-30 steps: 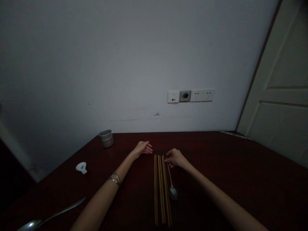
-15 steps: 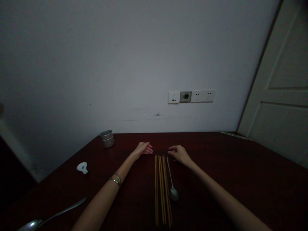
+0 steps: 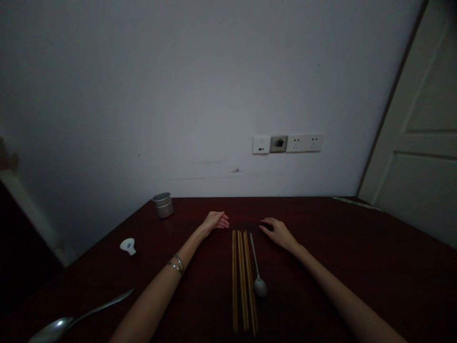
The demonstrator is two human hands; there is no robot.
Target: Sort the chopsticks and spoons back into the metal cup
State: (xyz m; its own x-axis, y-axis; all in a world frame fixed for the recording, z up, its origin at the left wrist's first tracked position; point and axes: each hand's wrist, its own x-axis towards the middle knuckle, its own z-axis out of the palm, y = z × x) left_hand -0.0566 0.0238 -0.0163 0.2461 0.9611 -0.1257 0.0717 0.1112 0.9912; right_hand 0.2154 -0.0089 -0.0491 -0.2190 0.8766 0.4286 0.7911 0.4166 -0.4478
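Several wooden chopsticks (image 3: 243, 281) lie lengthwise side by side on the dark red table (image 3: 200, 305). Just right of them rests a long-handled metal spoon (image 3: 260, 287), its bowl toward me. My left hand (image 3: 215, 220) is beyond the far left end of the chopsticks, fingers loosely extended and holding nothing. On the other side, my right hand (image 3: 277, 232) is apart from the spoon's handle tip, its thumb and fingers spread with nothing between them. A bracelet circles my left forearm.
A metal cup (image 3: 163, 206) stands at the table's far left corner. Nearer are a white ceramic spoon (image 3: 128, 246) and a large metal spoon (image 3: 57, 327). A flat strip (image 3: 357, 204) lies at the far right edge. Behind the table is a wall with sockets (image 3: 304, 143).
My right hand has moved right, away from the spoon's handle tip, and its fingers have opened wider. The whole view has shifted slightly. The chopsticks and spoon keep their arrangement.
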